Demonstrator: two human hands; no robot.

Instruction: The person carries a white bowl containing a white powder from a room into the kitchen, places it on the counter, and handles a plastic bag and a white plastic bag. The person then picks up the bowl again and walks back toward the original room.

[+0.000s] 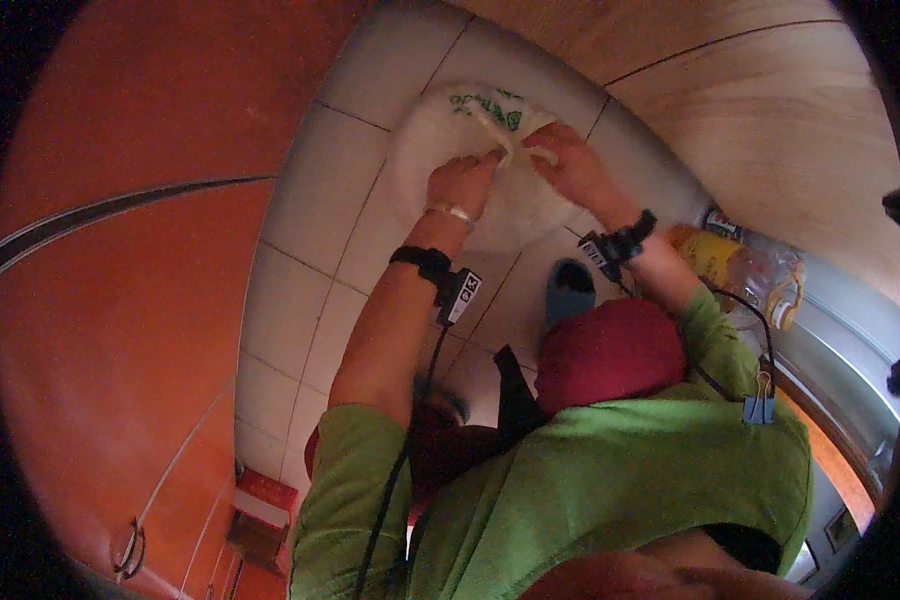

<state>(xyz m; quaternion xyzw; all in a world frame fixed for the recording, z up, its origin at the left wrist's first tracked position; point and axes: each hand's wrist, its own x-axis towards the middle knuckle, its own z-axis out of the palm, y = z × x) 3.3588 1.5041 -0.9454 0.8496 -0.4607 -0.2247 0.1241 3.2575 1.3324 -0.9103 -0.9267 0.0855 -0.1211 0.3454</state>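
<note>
A full, rounded white translucent plastic bag (435, 135) with green print sits on the tiled floor. Its gathered top lies between my two hands. My left hand (463, 182) pinches the gathered plastic from the left. From the right, my right hand (570, 161) grips a twisted end of the same bag, with a short piece sticking out by the fingers. What the bag contains cannot be made out. Each wrist wears a black strap with a small cabled device.
Orange cabinet doors (135, 300) rise along the left. A pale wooden panel (757, 120) stands at the upper right. Beside it lies a clear plastic bottle (765, 274) with a yellow label. A red box (266, 491) is at the lower left, and my slippered foot (570, 296) rests behind the bag.
</note>
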